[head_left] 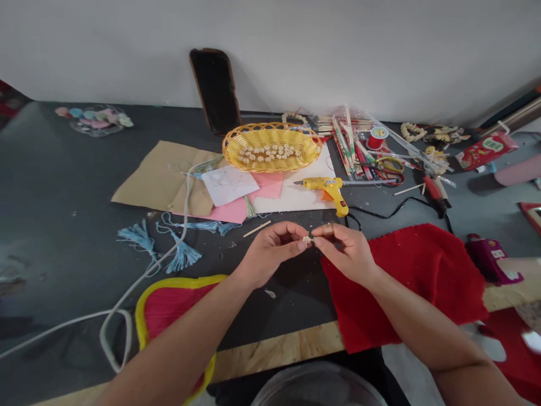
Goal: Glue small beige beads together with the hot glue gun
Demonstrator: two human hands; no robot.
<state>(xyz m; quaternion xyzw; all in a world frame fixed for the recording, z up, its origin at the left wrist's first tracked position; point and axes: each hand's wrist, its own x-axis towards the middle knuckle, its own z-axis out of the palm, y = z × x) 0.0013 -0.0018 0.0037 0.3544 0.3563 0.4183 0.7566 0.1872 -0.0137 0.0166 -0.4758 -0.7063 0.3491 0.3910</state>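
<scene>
Between my two hands, above the dark table, is a small cream-white flower-shaped piece (306, 239). My left hand (276, 245) pinches it between thumb and fingers. My right hand (344, 248) is also closed, its thumb and fingertips meeting at the piece's right side; a tiny dark bit shows there, too small to name. Similar small white flower pieces (270, 153) lie in the yellow woven basket (313, 155) behind my hands. A yellow hot glue gun (323, 185) rests on its side just beyond my right hand.
Red felt (406, 282) lies under my right forearm. Blue tassels (181, 256) and a white cable (147, 270) are at left. Brown paper (147, 175) and a propped phone (215, 90) stand behind. Scissors (391, 164), a red thread spool (377, 138) and wrapped chopsticks (342, 141) crowd the back right.
</scene>
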